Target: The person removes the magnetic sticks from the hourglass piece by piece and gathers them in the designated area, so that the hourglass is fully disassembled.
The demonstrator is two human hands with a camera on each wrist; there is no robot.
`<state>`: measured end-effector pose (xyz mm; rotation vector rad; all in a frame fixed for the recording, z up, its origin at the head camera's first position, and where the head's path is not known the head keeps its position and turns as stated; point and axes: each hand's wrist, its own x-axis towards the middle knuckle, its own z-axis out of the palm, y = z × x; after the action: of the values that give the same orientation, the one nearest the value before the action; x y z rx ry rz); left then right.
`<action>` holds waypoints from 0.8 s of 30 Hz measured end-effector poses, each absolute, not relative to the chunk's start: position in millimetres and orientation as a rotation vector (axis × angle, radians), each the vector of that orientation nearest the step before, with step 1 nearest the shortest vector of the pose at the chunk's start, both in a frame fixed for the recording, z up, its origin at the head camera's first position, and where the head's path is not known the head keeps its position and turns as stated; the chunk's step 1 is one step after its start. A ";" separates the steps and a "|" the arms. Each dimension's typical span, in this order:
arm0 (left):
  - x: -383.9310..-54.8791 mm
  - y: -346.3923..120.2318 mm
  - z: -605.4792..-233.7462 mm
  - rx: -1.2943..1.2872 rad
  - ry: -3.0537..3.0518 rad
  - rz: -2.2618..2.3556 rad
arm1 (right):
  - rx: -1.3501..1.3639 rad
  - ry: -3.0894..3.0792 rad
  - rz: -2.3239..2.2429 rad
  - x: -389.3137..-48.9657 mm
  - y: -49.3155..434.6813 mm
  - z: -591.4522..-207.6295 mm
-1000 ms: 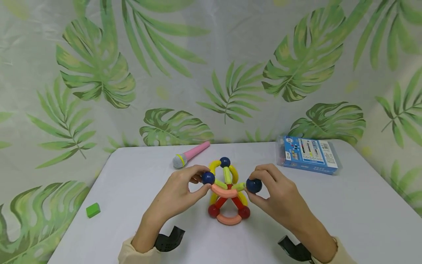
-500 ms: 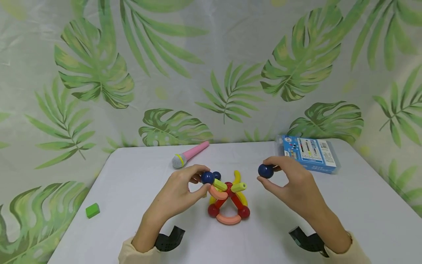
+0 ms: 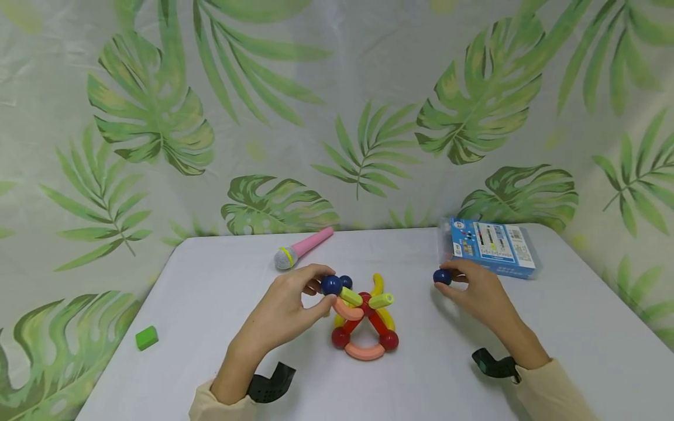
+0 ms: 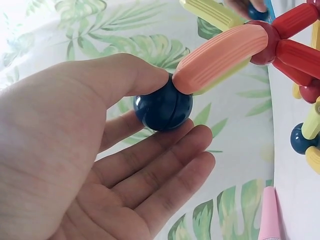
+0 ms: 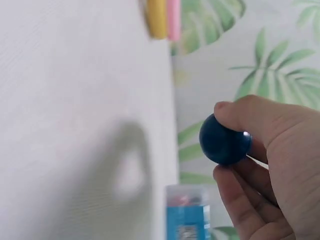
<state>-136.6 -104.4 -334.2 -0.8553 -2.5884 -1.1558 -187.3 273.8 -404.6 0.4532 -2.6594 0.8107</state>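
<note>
At mid-table stands a structure of magnetic rods and balls, with red balls and red, yellow, lime and pink rods. My left hand pinches a dark blue ball at its upper left, between thumb and fingers. A curved pink rod and a lime rod run from that ball to a red ball. Another blue ball is just behind. Off to the right, apart from the structure, my right hand pinches a loose blue ball. A lime rod sticks out rightward with a bare end.
A pink toy microphone lies at the back left of the white table. The blue toy box in clear plastic lies at the back right, just behind my right hand. A green block sits near the left edge.
My right hand has pulled its blue ball away from the lime rod and carried it right and down near the table. The structure's rear blue ball and yellow arch have dropped and parted. Left hand steady.
</note>
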 end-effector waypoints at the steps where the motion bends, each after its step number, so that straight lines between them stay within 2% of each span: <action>1: -136.5 -104.4 -334.2 -0.855 -2.591 -1.155 | 0.425 -2.700 0.804 -189.3 275.5 -410.3; 8: -136.3 -105.0 -334.2 -0.844 -2.600 -1.150 | 0.358 -2.829 0.777 -196.9 278.8 -430.4; 15: -136.6 -104.8 -334.6 -0.846 -2.599 -1.146 | 0.374 -2.837 0.747 -195.5 275.8 -422.4; 24: -137.0 -104.6 -335.2 -0.845 -2.602 -1.136 | 0.692 -2.559 0.813 -171.4 233.1 -391.8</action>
<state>-137.0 -104.6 -335.2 -0.8445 -2.6019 -1.1365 -171.4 233.1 -391.8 0.6918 -2.5591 0.8135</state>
